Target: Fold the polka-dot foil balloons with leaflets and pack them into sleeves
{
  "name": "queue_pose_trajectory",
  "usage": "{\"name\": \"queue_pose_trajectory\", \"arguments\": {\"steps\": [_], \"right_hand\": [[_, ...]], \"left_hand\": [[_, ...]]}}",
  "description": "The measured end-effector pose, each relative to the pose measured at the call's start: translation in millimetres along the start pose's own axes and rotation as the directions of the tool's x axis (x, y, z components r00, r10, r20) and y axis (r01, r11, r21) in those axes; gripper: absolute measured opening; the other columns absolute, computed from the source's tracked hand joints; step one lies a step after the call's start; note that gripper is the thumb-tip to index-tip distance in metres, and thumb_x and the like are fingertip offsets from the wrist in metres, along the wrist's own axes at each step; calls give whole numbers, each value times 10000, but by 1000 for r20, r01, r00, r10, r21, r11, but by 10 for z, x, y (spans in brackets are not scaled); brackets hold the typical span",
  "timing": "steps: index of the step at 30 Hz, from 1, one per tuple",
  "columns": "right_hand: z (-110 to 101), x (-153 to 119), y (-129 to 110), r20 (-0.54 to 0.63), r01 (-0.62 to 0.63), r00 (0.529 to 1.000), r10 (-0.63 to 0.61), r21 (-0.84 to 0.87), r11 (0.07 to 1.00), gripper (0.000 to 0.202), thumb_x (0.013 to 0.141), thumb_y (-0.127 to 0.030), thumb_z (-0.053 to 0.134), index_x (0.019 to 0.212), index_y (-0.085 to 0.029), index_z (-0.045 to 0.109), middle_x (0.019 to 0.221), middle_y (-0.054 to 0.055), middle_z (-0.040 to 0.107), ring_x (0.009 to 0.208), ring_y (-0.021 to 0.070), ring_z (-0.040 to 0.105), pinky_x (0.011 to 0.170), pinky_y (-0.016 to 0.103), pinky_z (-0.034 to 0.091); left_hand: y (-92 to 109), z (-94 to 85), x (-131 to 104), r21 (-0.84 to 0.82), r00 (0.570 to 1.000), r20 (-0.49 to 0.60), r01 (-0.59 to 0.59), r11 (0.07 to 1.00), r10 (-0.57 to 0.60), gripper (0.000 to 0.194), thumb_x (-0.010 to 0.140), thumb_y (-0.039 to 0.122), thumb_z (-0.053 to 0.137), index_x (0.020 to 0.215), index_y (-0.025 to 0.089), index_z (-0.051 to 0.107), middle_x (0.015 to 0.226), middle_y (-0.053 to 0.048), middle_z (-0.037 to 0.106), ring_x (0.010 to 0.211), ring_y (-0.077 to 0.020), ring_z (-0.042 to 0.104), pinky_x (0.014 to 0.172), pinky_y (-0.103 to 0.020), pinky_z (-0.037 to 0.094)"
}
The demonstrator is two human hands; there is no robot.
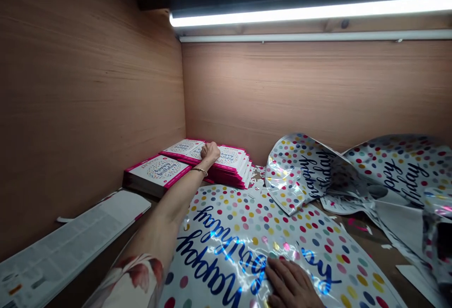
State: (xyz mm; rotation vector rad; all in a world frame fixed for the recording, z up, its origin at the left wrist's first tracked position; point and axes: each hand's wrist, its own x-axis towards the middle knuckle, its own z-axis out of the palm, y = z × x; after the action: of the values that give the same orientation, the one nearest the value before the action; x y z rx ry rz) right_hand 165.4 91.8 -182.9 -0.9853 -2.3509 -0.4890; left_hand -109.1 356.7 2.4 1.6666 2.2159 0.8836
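Observation:
My left hand point(211, 150) reaches far forward, curled closed over a stack of pink-edged "happy birthday" cards point(233, 159). Whatever its fingers pinch, if anything, is hidden. A bangle circles that wrist. Under my right hand point(291, 283), which lies flat with fingers stretched out, is a shiny flat foil balloon point(240, 232) with coloured dots and blue "happy birthday" lettering. To the left of the stack sits another block of the same cards point(164, 169), lined up in a row.
More dotted foil balloons point(300, 171) lie crumpled at the right against the wooden back wall point(310, 91). A long white printed sheet point(74, 242) runs along the left wall. Paper scraps point(367, 228) litter the brown surface. Overhead glows a tube light point(310, 11).

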Motion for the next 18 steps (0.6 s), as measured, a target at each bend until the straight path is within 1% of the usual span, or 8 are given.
{"name": "queue_pose_trajectory", "arguments": {"steps": [3, 6, 9, 11, 12, 13, 15, 18], "right_hand": [[-212, 119, -47, 82, 21, 996, -22, 14, 1000, 384, 858, -389, 494, 1212, -255, 561, 1208, 30, 582, 1044, 231, 587, 834, 330, 483], [-402, 134, -100, 203, -56, 978, 46, 45, 997, 396, 892, -356, 439, 1258, -223, 513, 1300, 39, 497, 1141, 240, 517, 923, 388, 435], [-576, -31, -102, 339, -157, 936, 99, 150, 976, 393, 903, -367, 412, 1283, -290, 477, 1337, 15, 465, 1199, 240, 460, 995, 447, 358], [-705, -194, -63, 408, -328, 879, 247, 140, 934, 416, 879, -415, 432, 1275, -297, 486, 1341, 33, 467, 1201, 260, 451, 990, 473, 348], [-776, -267, -36, 427, -443, 827, 366, 93, 892, 452, 858, -447, 447, 1272, -272, 491, 1338, 58, 470, 1198, 277, 448, 980, 483, 348], [-849, -323, -8, 429, -559, 756, 494, 32, 829, 499, 832, -475, 462, 1267, -233, 495, 1329, 86, 476, 1193, 291, 445, 971, 488, 347], [-991, -363, 43, 421, -740, 589, 690, -63, 670, 591, 779, -515, 490, 1255, -166, 487, 1276, 126, 509, 1158, 302, 462, 950, 475, 351], [-1152, -251, 90, 526, -883, 346, 777, -99, 460, 623, 716, -543, 518, 1220, -178, 476, 1115, 107, 600, 1015, 285, 550, 824, 415, 414]], "left_hand": [[-88, 71, -335, 168, 982, 100, -173, 970, 157, 314, 869, 354, 515, 1101, 144, 550, 1189, -106, 515, 1080, -237, 500, 916, -424, 406], [-413, 54, -912, 262, 919, 297, -341, 903, 261, 270, 796, 398, 576, 956, 187, 626, 1116, -86, 575, 1089, -251, 497, 937, -348, 372], [-829, -48, -1485, 323, 882, 392, -398, 859, 261, 390, 740, 443, 596, 1063, 223, 589, 1219, -73, 528, 1158, -283, 437, 974, -382, 325], [-1030, -120, -1732, 354, 892, 395, -369, 859, 220, 525, 736, 522, 559, 1145, 194, 538, 1256, -113, 495, 1173, -316, 415, 971, -432, 309], [-1092, -149, -1806, 365, 904, 382, -340, 866, 194, 592, 728, 565, 541, 1169, 171, 517, 1251, -139, 492, 1174, -335, 408, 968, -454, 299], [-1128, -172, -1850, 371, 917, 362, -308, 876, 168, 648, 715, 598, 532, 1182, 151, 501, 1242, -161, 491, 1181, -351, 397, 968, -470, 286], [-1142, -210, -1878, 362, 942, 317, -231, 903, 113, 704, 661, 615, 572, 1162, 126, 499, 1226, -189, 492, 1195, -377, 372, 964, -480, 274], [-1123, -279, -1874, 288, 958, 288, -90, 953, 4, 577, 570, 511, 677, 974, 115, 562, 1102, -185, 569, 1104, -374, 465, 862, -416, 374]]}}
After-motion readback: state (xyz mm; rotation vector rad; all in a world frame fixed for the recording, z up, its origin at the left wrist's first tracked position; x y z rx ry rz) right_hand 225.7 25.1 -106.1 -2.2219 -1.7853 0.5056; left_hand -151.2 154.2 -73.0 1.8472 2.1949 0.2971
